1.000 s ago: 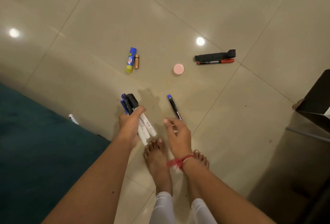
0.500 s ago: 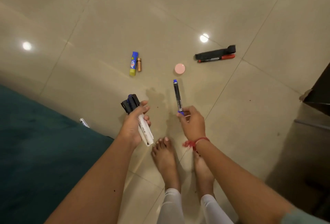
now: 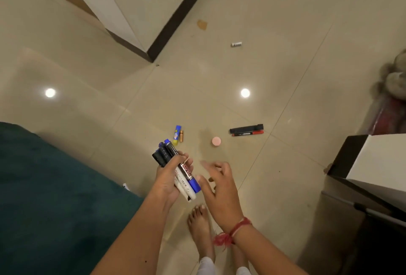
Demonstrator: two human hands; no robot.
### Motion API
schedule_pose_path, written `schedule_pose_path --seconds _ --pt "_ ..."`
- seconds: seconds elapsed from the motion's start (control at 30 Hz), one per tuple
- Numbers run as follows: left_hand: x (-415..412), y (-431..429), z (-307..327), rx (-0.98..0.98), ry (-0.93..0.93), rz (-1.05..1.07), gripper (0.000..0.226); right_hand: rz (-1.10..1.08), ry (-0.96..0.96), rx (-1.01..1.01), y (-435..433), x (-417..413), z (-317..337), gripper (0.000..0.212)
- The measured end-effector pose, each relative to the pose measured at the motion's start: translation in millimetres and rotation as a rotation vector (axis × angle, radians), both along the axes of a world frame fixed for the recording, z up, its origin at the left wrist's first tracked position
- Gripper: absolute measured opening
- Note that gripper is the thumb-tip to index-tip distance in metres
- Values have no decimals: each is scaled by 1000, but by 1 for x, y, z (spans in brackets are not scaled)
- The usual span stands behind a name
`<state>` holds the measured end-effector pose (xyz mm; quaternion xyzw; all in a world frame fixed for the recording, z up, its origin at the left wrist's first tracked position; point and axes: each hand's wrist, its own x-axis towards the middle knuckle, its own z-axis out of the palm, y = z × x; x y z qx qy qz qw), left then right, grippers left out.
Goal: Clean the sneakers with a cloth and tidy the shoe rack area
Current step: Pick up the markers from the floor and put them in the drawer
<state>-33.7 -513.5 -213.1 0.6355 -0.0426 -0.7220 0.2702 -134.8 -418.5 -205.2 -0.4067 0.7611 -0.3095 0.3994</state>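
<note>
Now the blue marker (image 3: pixel 194 183) has gone from my right hand (image 3: pixel 222 191) into the bunch of markers (image 3: pixel 163 156) in my left hand (image 3: pixel 165 179), which is curled round them all. My right hand holds nothing, and its fingers are spread. On the floor tiles (image 3: pixel 285 77) the glue stick (image 3: pixel 176 135) lies at 12 o'clock from the bunch. The red marker (image 3: pixel 248 133) is at 1 o'clock from my right hand. I can't see the sneakers or the cloth (maybe they are off to one side). The bunch looks fat and the markers look smooth. If I add more, one could slip out and roll away on the shiny tiles.
</note>
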Motion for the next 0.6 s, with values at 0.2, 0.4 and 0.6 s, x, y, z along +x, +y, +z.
schedule_pose_path --seconds 0.2,0.4,0.6 --pt "7 -20 57 87 41 49 13 -255 17 -4 -11 -30 37 31" --pt "-10 -29 73 73 -84 19 12 -379 97 112 -33 -82 30 27" --pt "-39 -21 19 143 -185 30 10 -288 219 364 -32 -159 -46 14"
